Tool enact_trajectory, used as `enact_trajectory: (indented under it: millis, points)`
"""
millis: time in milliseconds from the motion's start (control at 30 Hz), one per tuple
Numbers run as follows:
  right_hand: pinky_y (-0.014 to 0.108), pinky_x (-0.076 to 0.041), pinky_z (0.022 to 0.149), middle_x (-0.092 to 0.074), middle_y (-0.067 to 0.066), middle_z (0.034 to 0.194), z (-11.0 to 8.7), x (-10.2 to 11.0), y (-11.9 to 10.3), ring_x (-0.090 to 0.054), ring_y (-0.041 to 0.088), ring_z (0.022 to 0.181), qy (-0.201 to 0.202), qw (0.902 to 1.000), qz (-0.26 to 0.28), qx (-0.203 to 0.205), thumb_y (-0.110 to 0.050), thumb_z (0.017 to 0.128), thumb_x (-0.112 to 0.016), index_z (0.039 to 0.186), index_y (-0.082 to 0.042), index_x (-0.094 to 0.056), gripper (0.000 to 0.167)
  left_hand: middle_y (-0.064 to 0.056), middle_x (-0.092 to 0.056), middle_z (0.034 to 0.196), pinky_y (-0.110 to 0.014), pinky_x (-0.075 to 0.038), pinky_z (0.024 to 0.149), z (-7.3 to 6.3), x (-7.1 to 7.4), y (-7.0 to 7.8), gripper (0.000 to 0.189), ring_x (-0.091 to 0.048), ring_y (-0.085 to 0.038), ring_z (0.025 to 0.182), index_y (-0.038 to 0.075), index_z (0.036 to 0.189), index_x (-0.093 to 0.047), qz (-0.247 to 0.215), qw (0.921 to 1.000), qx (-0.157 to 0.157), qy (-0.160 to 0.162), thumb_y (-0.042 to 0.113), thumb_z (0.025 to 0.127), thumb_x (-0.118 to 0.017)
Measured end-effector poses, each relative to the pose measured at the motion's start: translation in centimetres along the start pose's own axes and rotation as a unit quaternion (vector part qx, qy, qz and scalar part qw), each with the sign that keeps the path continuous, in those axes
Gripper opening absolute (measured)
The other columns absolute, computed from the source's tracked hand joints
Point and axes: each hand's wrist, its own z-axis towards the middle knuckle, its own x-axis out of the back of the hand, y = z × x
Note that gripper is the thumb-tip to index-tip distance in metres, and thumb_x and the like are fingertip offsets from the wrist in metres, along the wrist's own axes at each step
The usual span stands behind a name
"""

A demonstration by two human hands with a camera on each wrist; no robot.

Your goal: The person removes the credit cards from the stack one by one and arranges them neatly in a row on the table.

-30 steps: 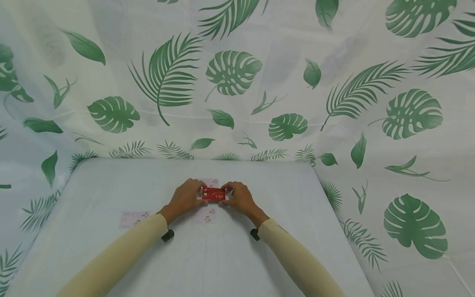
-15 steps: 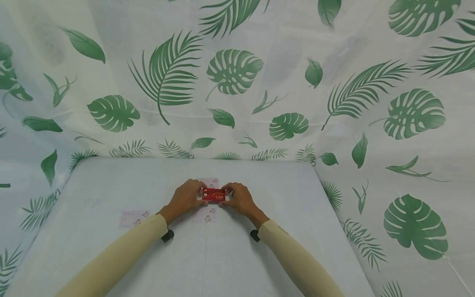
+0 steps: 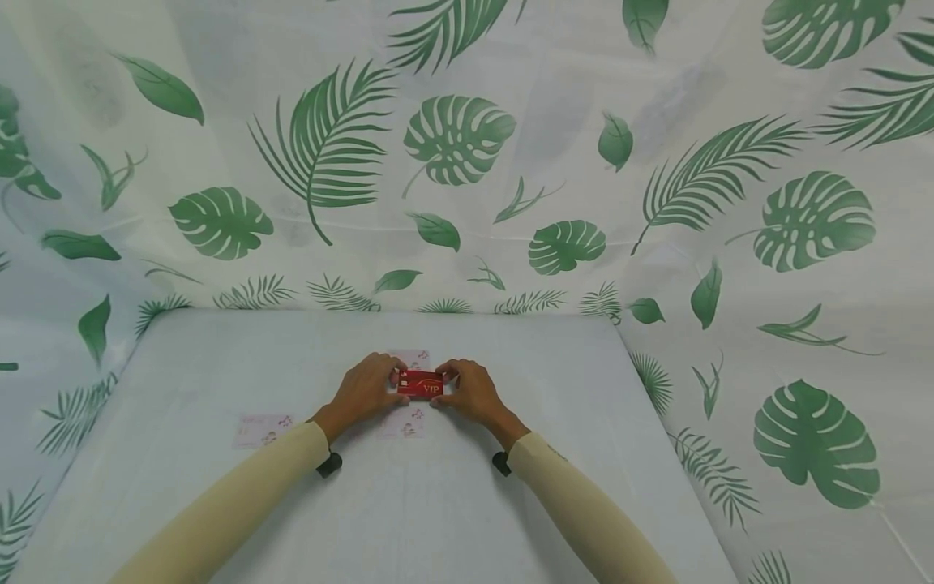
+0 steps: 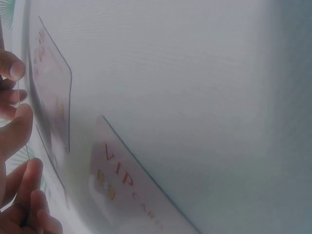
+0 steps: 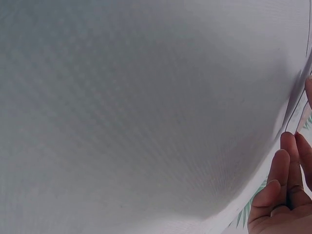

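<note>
A red VIP card (image 3: 420, 385) with a gold arc and a chip spans the space between both hands in the head view. My left hand (image 3: 365, 385) pinches its left end between thumb and fingers, and my right hand (image 3: 470, 391) pinches the right end the same way. Seen from the left wrist, fingers (image 4: 31, 175) grip a card that shows only as a thin line. At the right edge of the right wrist view, curled fingers (image 5: 287, 170) meet the card's thin edge. Behind the red card lies a pale pink card (image 3: 417, 357); another pale card (image 3: 404, 423) lies nearer me.
One more pale pink card (image 3: 263, 431) lies to the left, beside my left forearm; the left wrist view shows a pale card (image 4: 122, 190) lettered VIP CARD. A white cloth covers the table (image 3: 438, 519). Leaf-print curtains (image 3: 511, 154) enclose its back and sides.
Both hands stay in place with the red card between them; it tips very slightly. The pale cards keep their places.
</note>
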Motion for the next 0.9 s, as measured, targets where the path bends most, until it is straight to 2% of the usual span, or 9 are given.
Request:
enact_trajectory:
  millis: [900]
  points:
    - [0.035,-0.049,0.086,-0.068,-0.001,0.105,-0.76,0.22,-0.29,-0.057,0.017,0.097,-0.003,0.9999,-0.002,0.011,-0.026,0.08,-0.096,0.13,-0.018,-0.073,0.055,-0.003,-0.066,0.096,-0.039,-0.053,0.087,-0.86,0.08,0.09,0.058,-0.055,-0.018,0.096,0.012,0.129,-0.07,-0.008,0.9999,-0.005,0.006,0.035,0.081,-0.094]
